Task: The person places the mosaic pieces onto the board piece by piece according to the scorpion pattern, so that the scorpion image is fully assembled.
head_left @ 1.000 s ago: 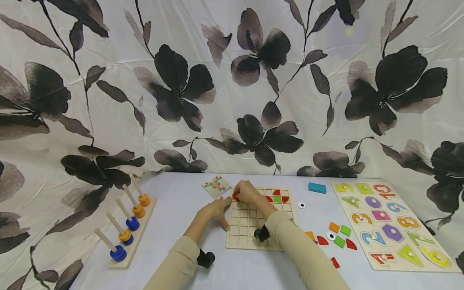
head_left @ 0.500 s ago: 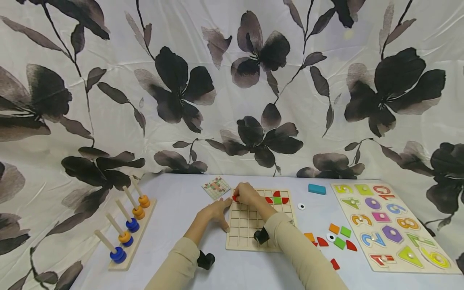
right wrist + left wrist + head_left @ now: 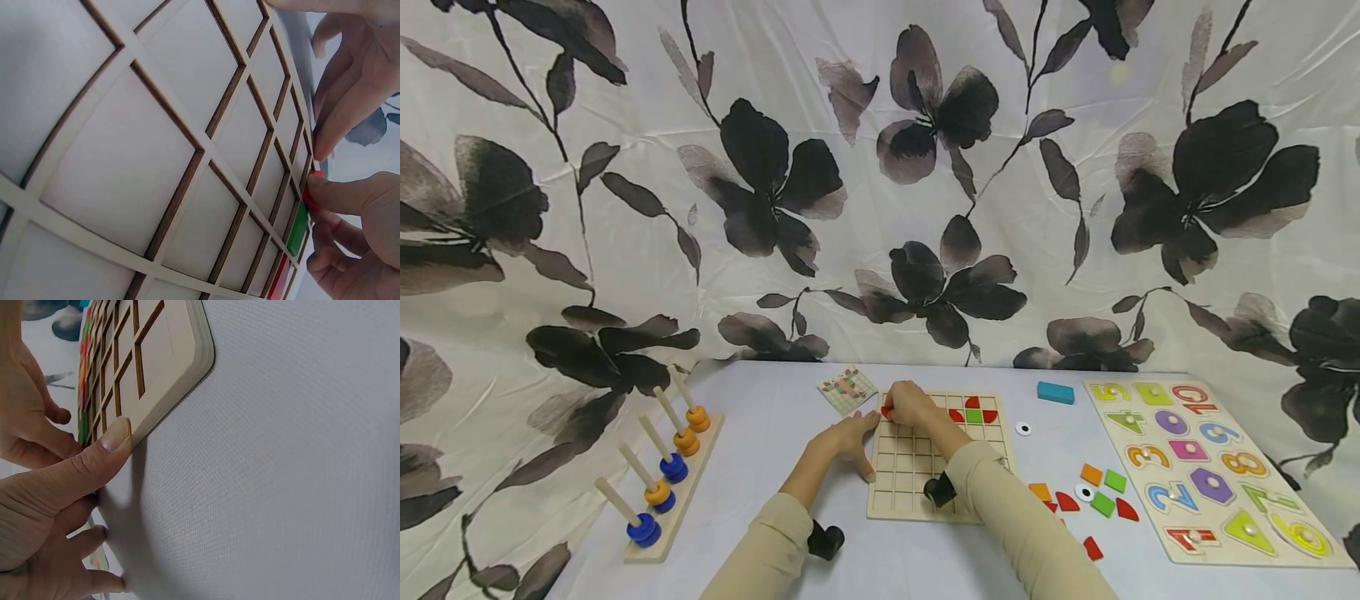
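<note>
A wooden grid board (image 3: 904,483) lies on the table in front of me. At its far left corner my right hand (image 3: 912,406) pinches a red tile (image 3: 314,189) between thumb and fingers, over a corner cell; the tile's shape is mostly covered. Beside it in the right wrist view sits a green tile (image 3: 297,231). My left hand (image 3: 850,442) rests at the board's left side, fingers extended, its thumb (image 3: 115,434) touching the edge. Farther right along the board's back rows, red tiles (image 3: 990,413) surround a green square tile (image 3: 973,415).
Loose red, green and orange tiles (image 3: 1102,502) lie right of the board, with white discs (image 3: 1023,428) near them. A blue block (image 3: 1056,392) and a number puzzle (image 3: 1206,475) are at the right. A pattern card (image 3: 847,389) lies behind; a peg stand with rings (image 3: 688,492) stands left.
</note>
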`<state>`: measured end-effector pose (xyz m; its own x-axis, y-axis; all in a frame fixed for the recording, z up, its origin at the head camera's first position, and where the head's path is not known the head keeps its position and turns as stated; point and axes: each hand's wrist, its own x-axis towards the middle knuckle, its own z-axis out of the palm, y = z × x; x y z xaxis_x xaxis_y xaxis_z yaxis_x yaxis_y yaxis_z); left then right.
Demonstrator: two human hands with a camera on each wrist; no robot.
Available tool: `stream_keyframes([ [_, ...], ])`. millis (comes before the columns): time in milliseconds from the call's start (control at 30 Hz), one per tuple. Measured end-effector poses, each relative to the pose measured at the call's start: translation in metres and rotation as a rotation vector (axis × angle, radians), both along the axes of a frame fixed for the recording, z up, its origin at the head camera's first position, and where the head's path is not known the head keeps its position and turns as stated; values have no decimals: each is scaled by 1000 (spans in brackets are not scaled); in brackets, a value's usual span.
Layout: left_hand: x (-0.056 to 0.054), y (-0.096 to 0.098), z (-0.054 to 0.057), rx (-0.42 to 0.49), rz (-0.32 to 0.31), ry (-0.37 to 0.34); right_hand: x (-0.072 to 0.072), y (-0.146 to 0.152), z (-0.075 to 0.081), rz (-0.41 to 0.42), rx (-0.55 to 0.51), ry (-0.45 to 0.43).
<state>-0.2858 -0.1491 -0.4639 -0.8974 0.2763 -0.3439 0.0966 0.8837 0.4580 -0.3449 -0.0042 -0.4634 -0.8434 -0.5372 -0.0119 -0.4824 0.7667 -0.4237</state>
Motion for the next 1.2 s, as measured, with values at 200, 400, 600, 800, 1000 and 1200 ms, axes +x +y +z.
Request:
stream_keyframes([
  [200, 1, 0, 0, 0, -2, 2, 2, 0, 0, -1, 29, 28],
  [400, 2, 0, -2, 8, -9, 2, 3, 0, -2, -7, 36, 52],
  [600, 4, 1, -1, -2, -9, 4, 3, -1, -5, 1, 62, 63],
  [800, 5, 1, 0, -6, -1, 13, 4, 0, -4, 42, 93, 98],
  [1000, 6, 1, -1, -8, -7, 18, 4, 0, -5, 13, 87, 90],
  [1200, 8, 2, 0, -6, -1, 7, 4, 0, -7, -11, 63, 109],
])
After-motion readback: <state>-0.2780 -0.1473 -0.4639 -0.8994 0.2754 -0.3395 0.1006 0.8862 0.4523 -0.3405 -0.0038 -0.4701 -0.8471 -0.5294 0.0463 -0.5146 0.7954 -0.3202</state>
